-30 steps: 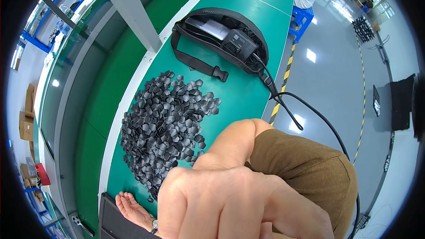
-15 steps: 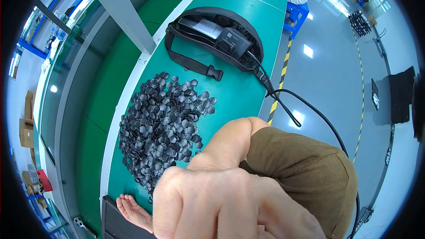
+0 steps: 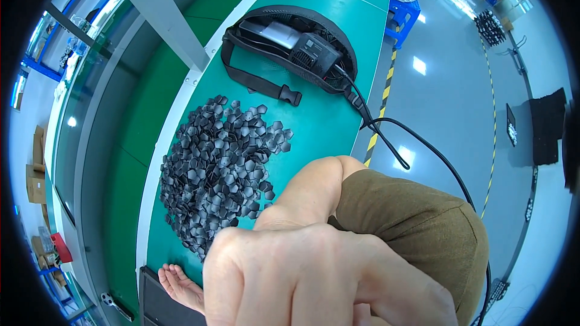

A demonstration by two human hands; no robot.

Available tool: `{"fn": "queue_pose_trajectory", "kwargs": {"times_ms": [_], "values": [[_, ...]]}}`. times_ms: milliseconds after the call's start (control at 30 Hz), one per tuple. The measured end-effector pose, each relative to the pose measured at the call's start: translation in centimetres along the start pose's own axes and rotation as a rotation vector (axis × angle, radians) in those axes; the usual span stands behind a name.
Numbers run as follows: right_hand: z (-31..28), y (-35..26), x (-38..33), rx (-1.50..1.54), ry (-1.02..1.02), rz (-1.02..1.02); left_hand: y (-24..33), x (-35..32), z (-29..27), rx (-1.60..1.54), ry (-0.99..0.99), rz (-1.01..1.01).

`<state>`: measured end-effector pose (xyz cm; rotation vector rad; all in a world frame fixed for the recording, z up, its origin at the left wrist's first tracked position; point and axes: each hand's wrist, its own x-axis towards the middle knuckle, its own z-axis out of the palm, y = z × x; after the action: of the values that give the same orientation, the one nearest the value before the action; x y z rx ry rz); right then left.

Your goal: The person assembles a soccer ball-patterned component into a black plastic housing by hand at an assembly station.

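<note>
Head view, looking down, and one big hand (image 3: 314, 278) fills the lower middle of the picture, right up close to the camera. Its back faces up and the fingers curl under and out of sight, so whether it grips anything cannot be told; nor is it sure whether this is the left or the right. A forearm runs up behind it to a bent elbow, and beside that sits a brown sleeve (image 3: 417, 229).

At the lower left, a second hand (image 3: 179, 285) shows only its fingers, lying loosely spread at the near end of the green tabletop (image 3: 320, 133), touching the edge of a dark tray (image 3: 158, 305). It holds nothing that can be seen.

Just above those fingers lies the heap of small dark plastic pieces (image 3: 217, 169), flat and angular, spread across the left part of the tabletop.

Further up rests a black pouch (image 3: 290, 48), unzipped, with a black box and a pale pack inside. Its strap with a buckle (image 3: 290, 95) trails toward the heap. A black cable (image 3: 423, 145) leaves the pouch, drops off the tabletop edge and loops over the shiny grey floor (image 3: 459, 84).
</note>
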<state>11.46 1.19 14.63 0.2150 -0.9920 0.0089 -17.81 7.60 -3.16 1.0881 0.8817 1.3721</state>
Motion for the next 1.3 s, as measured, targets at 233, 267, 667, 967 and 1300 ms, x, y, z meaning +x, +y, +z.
{"fn": "queue_pose_trajectory", "kwargs": {"times_ms": [233,267,667,967,1300], "values": [[-0.4,-1.2,0.4,-0.013,0.005,-0.010,-1.3,1.6,-4.4,0.012,0.126,-0.142],[-0.5,-1.2,0.5,-0.014,0.005,-0.011,-1.4,1.8,-4.9,0.016,0.175,-0.188],[-1.1,-1.2,0.8,-0.060,-0.049,-0.025,-1.3,1.7,-4.6,0.007,0.140,-0.178],[-3.5,-3.1,0.1,-0.497,-0.177,0.077,-0.8,1.4,-3.3,0.031,0.137,-0.174],[-17.1,-13.9,2.3,-2.144,-0.668,0.729,-1.0,2.0,-4.3,0.021,0.106,-0.179]]}}
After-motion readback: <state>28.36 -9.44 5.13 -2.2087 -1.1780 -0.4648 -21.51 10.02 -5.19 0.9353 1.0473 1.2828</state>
